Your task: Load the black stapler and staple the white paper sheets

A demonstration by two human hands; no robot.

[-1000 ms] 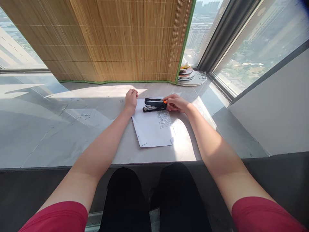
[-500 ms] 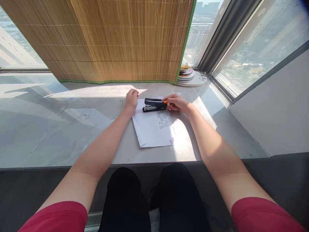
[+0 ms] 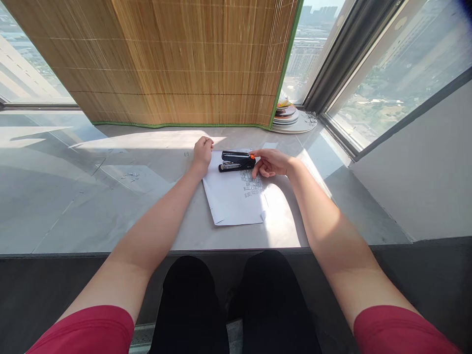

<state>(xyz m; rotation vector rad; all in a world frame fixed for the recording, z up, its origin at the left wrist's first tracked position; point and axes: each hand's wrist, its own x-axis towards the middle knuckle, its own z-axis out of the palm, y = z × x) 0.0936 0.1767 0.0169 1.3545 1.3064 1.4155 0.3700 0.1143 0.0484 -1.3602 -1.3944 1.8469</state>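
Observation:
A black stapler (image 3: 236, 161) with an orange rear end lies across the upper part of a stack of white paper (image 3: 236, 204). My right hand (image 3: 272, 162) is at its rear, the index finger on the orange part and the other fingers apart and loosely bent below. Rows of staples (image 3: 252, 185) show on the paper just under the stapler. At the paper's upper left corner, my left hand (image 3: 202, 151) is closed with the fingers curled in; whatever is inside them is hidden.
Loose staples (image 3: 132, 176) are scattered on the grey tiled sill (image 3: 92, 206) to the left. A bamboo blind (image 3: 177, 64) hangs along the back. Stacked plates (image 3: 291, 122) stand in the far right corner beside the window frame. The sill's front edge is above my knees.
The fingers of my right hand have loosened from the stapler's rear and spread downward, leaving the index finger on the orange part. My left hand and the stapler stay in place.

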